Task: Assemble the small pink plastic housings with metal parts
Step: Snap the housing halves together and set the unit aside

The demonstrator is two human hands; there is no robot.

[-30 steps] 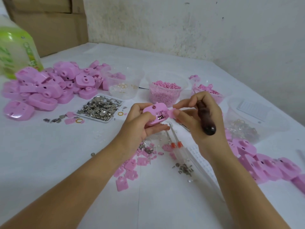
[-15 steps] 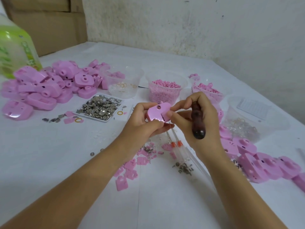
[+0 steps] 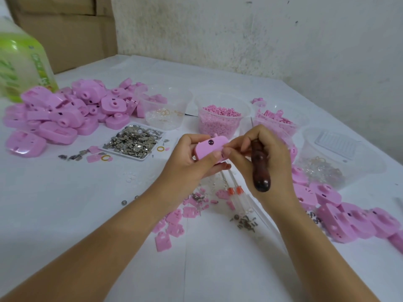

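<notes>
Up above the table (image 3: 65, 192), the left hand (image 3: 187, 162) grips a pink housing (image 3: 210, 149); the right hand (image 3: 261, 162) holds a dark wooden-handled tool (image 3: 259, 171), fingertips (image 3: 226, 151) touching the housing

Bare forearms (image 3: 104, 243), left hand (image 3: 187, 164), right hand (image 3: 270, 164), short fingernails (image 3: 226, 151)

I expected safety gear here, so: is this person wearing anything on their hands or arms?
No. The left hand and right hand are bare: no gloves, rings, watch or bracelets show. Both forearms are uncovered too, with no sleeve anywhere in view.
</notes>
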